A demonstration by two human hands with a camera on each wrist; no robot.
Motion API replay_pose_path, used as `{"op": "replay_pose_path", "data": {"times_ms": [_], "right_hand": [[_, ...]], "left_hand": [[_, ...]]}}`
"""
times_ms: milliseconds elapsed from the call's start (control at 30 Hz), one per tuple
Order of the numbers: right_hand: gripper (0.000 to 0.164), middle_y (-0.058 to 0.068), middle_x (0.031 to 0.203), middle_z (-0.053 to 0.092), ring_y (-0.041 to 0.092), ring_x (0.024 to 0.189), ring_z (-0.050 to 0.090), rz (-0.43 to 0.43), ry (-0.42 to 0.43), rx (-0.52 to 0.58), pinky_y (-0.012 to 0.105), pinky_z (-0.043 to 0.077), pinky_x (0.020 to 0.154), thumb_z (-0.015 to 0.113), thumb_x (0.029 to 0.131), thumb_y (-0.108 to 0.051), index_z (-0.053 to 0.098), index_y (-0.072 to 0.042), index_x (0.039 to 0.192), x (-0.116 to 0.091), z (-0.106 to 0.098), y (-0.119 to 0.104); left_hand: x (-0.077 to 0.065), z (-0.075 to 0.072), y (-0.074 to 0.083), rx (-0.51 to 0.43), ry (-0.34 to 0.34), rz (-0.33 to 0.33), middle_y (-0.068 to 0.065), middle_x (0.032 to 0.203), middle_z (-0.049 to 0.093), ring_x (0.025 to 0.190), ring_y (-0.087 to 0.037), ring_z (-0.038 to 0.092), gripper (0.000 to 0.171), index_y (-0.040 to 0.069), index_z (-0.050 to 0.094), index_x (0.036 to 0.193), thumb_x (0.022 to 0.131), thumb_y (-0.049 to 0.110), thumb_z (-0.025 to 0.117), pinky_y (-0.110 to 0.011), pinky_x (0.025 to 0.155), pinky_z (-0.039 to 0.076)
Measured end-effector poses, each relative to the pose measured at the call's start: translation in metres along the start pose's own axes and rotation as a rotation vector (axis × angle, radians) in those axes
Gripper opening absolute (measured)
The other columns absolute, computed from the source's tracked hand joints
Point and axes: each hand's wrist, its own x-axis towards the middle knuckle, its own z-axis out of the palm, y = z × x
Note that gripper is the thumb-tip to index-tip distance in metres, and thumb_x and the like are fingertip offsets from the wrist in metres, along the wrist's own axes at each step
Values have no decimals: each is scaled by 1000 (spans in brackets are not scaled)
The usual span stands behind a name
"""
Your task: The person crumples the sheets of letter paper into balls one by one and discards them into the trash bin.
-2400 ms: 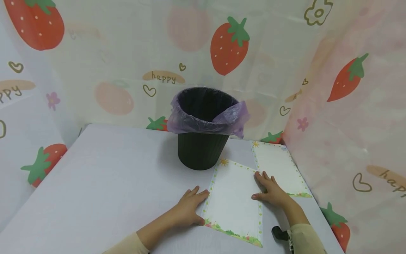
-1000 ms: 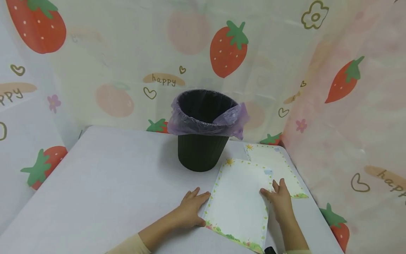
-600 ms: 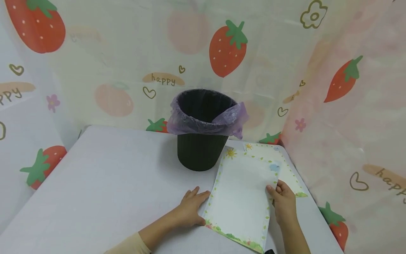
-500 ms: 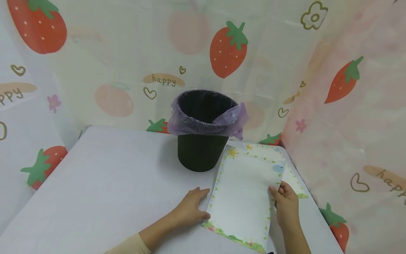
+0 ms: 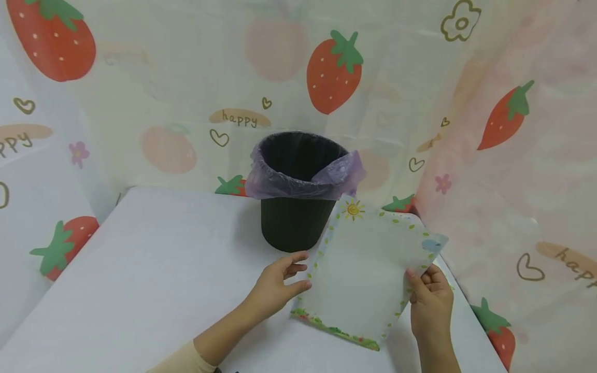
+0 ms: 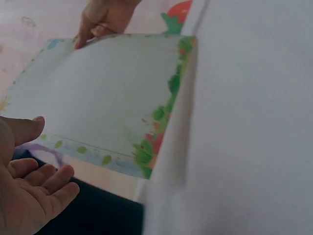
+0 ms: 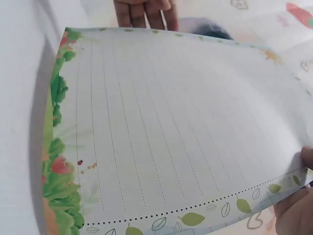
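Note:
A white sheet of writing paper with a printed sun, leaf edging and a green plant border is lifted off the table, tilted, its top right corner bending. My right hand pinches its right edge, thumb on the front face. Beside the left edge, my left hand is held with thumb and fingers apart; the left wrist view shows a gap between the fingers and thumb, gripping nothing. Faint ruled lines show on the paper in the right wrist view. A second sheet lies behind, mostly hidden.
A dark green waste bin lined with a purple plastic bag stands just behind the held sheet's top left corner. The white-covered table meets strawberry-printed curtains at the back and sides.
My right hand has taken hold of the sheet's right edge and raised it toward the upper right. My left hand has come off the table and the paper's left edge.

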Motion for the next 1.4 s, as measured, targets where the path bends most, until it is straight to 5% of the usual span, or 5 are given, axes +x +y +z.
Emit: {"op": "replay_pose_path", "data": {"times_ms": [433,633,900,1200,1400], "right_hand": [[35,10,118,71,20,107,71,-117,-179,68,31,60,91,69,95,4,58,4,128,3,69,-26],[33,9,114,73,19,103,72,-132,-240,89,32,61,88,69,94,5,58,4,126,0,97,-23],[33,8,115,72,19,104,71,-106,-346,82,32,60,89,67,96,4,58,1,128,2,124,-13],[32,6,106,70,15,97,68,-86,-431,55,24,59,82,71,96,-3,58,1,125,-4,149,-7],[36,6,108,71,16,96,69,-88,-468,30,24,59,81,72,96,-5,58,-1,128,-9,157,-2]], "left_hand": [[-15,-57,54,86,151,53,3,146,58,129,-17,61,62,20,52,149,93,26,78,-44,111,48],[-30,-73,63,188,153,-18,3,151,53,130,-23,59,75,21,41,157,93,34,78,-44,110,49],[-37,-95,59,194,156,-51,-2,158,45,137,-28,53,87,14,34,160,90,41,80,-49,112,46],[-31,-98,61,151,126,-118,-2,163,32,148,-29,37,105,16,29,162,79,44,88,-53,116,40],[-24,-87,65,51,89,-151,2,151,47,137,-28,50,98,25,33,158,79,41,89,-51,111,45]]}}
